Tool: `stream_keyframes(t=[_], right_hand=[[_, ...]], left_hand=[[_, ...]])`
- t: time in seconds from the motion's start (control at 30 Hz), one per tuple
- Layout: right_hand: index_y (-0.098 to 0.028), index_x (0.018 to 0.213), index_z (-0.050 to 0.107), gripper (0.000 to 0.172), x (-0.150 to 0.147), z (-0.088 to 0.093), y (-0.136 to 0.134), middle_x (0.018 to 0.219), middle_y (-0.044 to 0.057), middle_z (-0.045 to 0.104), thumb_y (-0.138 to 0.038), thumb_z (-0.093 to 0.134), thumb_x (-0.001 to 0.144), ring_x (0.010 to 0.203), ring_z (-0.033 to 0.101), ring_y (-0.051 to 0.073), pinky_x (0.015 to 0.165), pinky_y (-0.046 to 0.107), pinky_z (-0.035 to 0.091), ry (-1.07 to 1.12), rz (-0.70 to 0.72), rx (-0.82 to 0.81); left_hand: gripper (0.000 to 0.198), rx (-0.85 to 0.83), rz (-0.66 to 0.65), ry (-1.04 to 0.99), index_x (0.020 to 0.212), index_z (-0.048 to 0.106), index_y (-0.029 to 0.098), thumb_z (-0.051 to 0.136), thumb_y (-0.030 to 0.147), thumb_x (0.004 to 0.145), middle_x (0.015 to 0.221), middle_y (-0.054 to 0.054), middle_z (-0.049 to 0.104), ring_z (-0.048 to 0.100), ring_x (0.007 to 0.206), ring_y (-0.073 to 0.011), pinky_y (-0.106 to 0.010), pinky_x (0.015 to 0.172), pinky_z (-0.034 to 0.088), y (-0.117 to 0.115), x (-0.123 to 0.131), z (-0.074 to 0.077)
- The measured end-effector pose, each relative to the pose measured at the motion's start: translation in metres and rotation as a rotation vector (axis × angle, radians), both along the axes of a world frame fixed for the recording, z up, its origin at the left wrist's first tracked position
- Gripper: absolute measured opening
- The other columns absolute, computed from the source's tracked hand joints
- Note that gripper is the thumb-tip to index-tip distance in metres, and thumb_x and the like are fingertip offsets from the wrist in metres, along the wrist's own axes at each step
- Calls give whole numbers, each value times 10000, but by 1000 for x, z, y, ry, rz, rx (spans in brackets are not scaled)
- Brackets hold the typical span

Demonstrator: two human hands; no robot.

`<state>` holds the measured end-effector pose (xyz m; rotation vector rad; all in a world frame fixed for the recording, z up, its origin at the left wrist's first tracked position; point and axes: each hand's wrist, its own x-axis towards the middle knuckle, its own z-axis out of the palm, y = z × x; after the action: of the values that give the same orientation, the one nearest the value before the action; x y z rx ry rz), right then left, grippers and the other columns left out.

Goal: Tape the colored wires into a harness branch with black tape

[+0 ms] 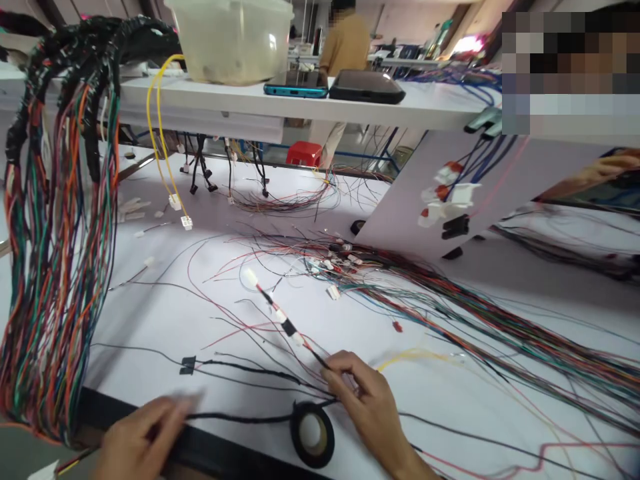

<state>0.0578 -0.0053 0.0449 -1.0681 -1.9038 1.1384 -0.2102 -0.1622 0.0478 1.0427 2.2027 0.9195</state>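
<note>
At eleven o'clock we see a translucent tub (230, 43) on a white shelf (215, 101); at twelve, a teal smartphone (296, 89) and, farther back, a red stool (304, 154).

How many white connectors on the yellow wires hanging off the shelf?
2. The lower white connector and the upper white connector, just left of it in the picture, at the yellow wires' lower ends.

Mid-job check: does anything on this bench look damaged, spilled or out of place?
Nothing looks plainly spilled or damaged. The untidiest spot is mid-table: thin loose wires straggle in many directions, while the thick wire bundle to the right runs together.
</note>
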Motion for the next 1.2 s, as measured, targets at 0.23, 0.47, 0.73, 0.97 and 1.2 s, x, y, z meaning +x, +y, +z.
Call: stream_keyframes(t=[0.23, 0.47, 0.73, 0.97, 1.2], right_hand=[[-193, 771, 587, 176, -1, -4, -4, 684, 8, 612, -285, 516, 904, 614, 564, 132, 585, 215, 436, -46, 111, 62], [-218, 872, 502, 158, -8, 1, 6, 788, 4, 656, -335, 430, 950, 672, 579, 121, 643, 208, 458, -17, 213, -223], [-219, 916, 498, 91, -4, -2, 12, 800, 18, 658, -287, 446, 948, 742, 630, 133, 689, 211, 489, 10, 129, -123], [-214, 970, 576, 113, -7, -16, 1, 849, 44, 642, -180, 486, 910, 779, 586, 182, 729, 313, 470, -149, 217, 336], [-183, 880, 622, 258, 0, 11, 40, 885, 57, 627, -335, 425, 948, 830, 583, 166, 759, 273, 468, -224, 303, -3]], left_hand=[[517, -133, -179, -687, 1113, 607, 140, 534, 535, 788, 590, -20, 592, 498, 381, -134, -235, 360, 399, 60, 79, -27], [466, 98, 248, -1235, 1124, 548, 190, 683, 400, 730, 681, 10, 616, 485, 405, -71, -151, 330, 307, 71, 68, -17], [316, 250, 270, -1007, 793, 622, 141, 675, 448, 744, 567, 9, 575, 506, 417, -103, -190, 350, 360, 77, 65, -23], [443, 349, -14, -1247, 1156, 566, 210, 710, 320, 751, 1032, -104, 666, 630, 862, -230, -339, 764, 476, 83, 83, -10], [128, 434, -106, -1178, 891, 609, 185, 531, 287, 888, 871, -58, 640, 556, 790, -180, -320, 742, 433, 91, 90, -8]])
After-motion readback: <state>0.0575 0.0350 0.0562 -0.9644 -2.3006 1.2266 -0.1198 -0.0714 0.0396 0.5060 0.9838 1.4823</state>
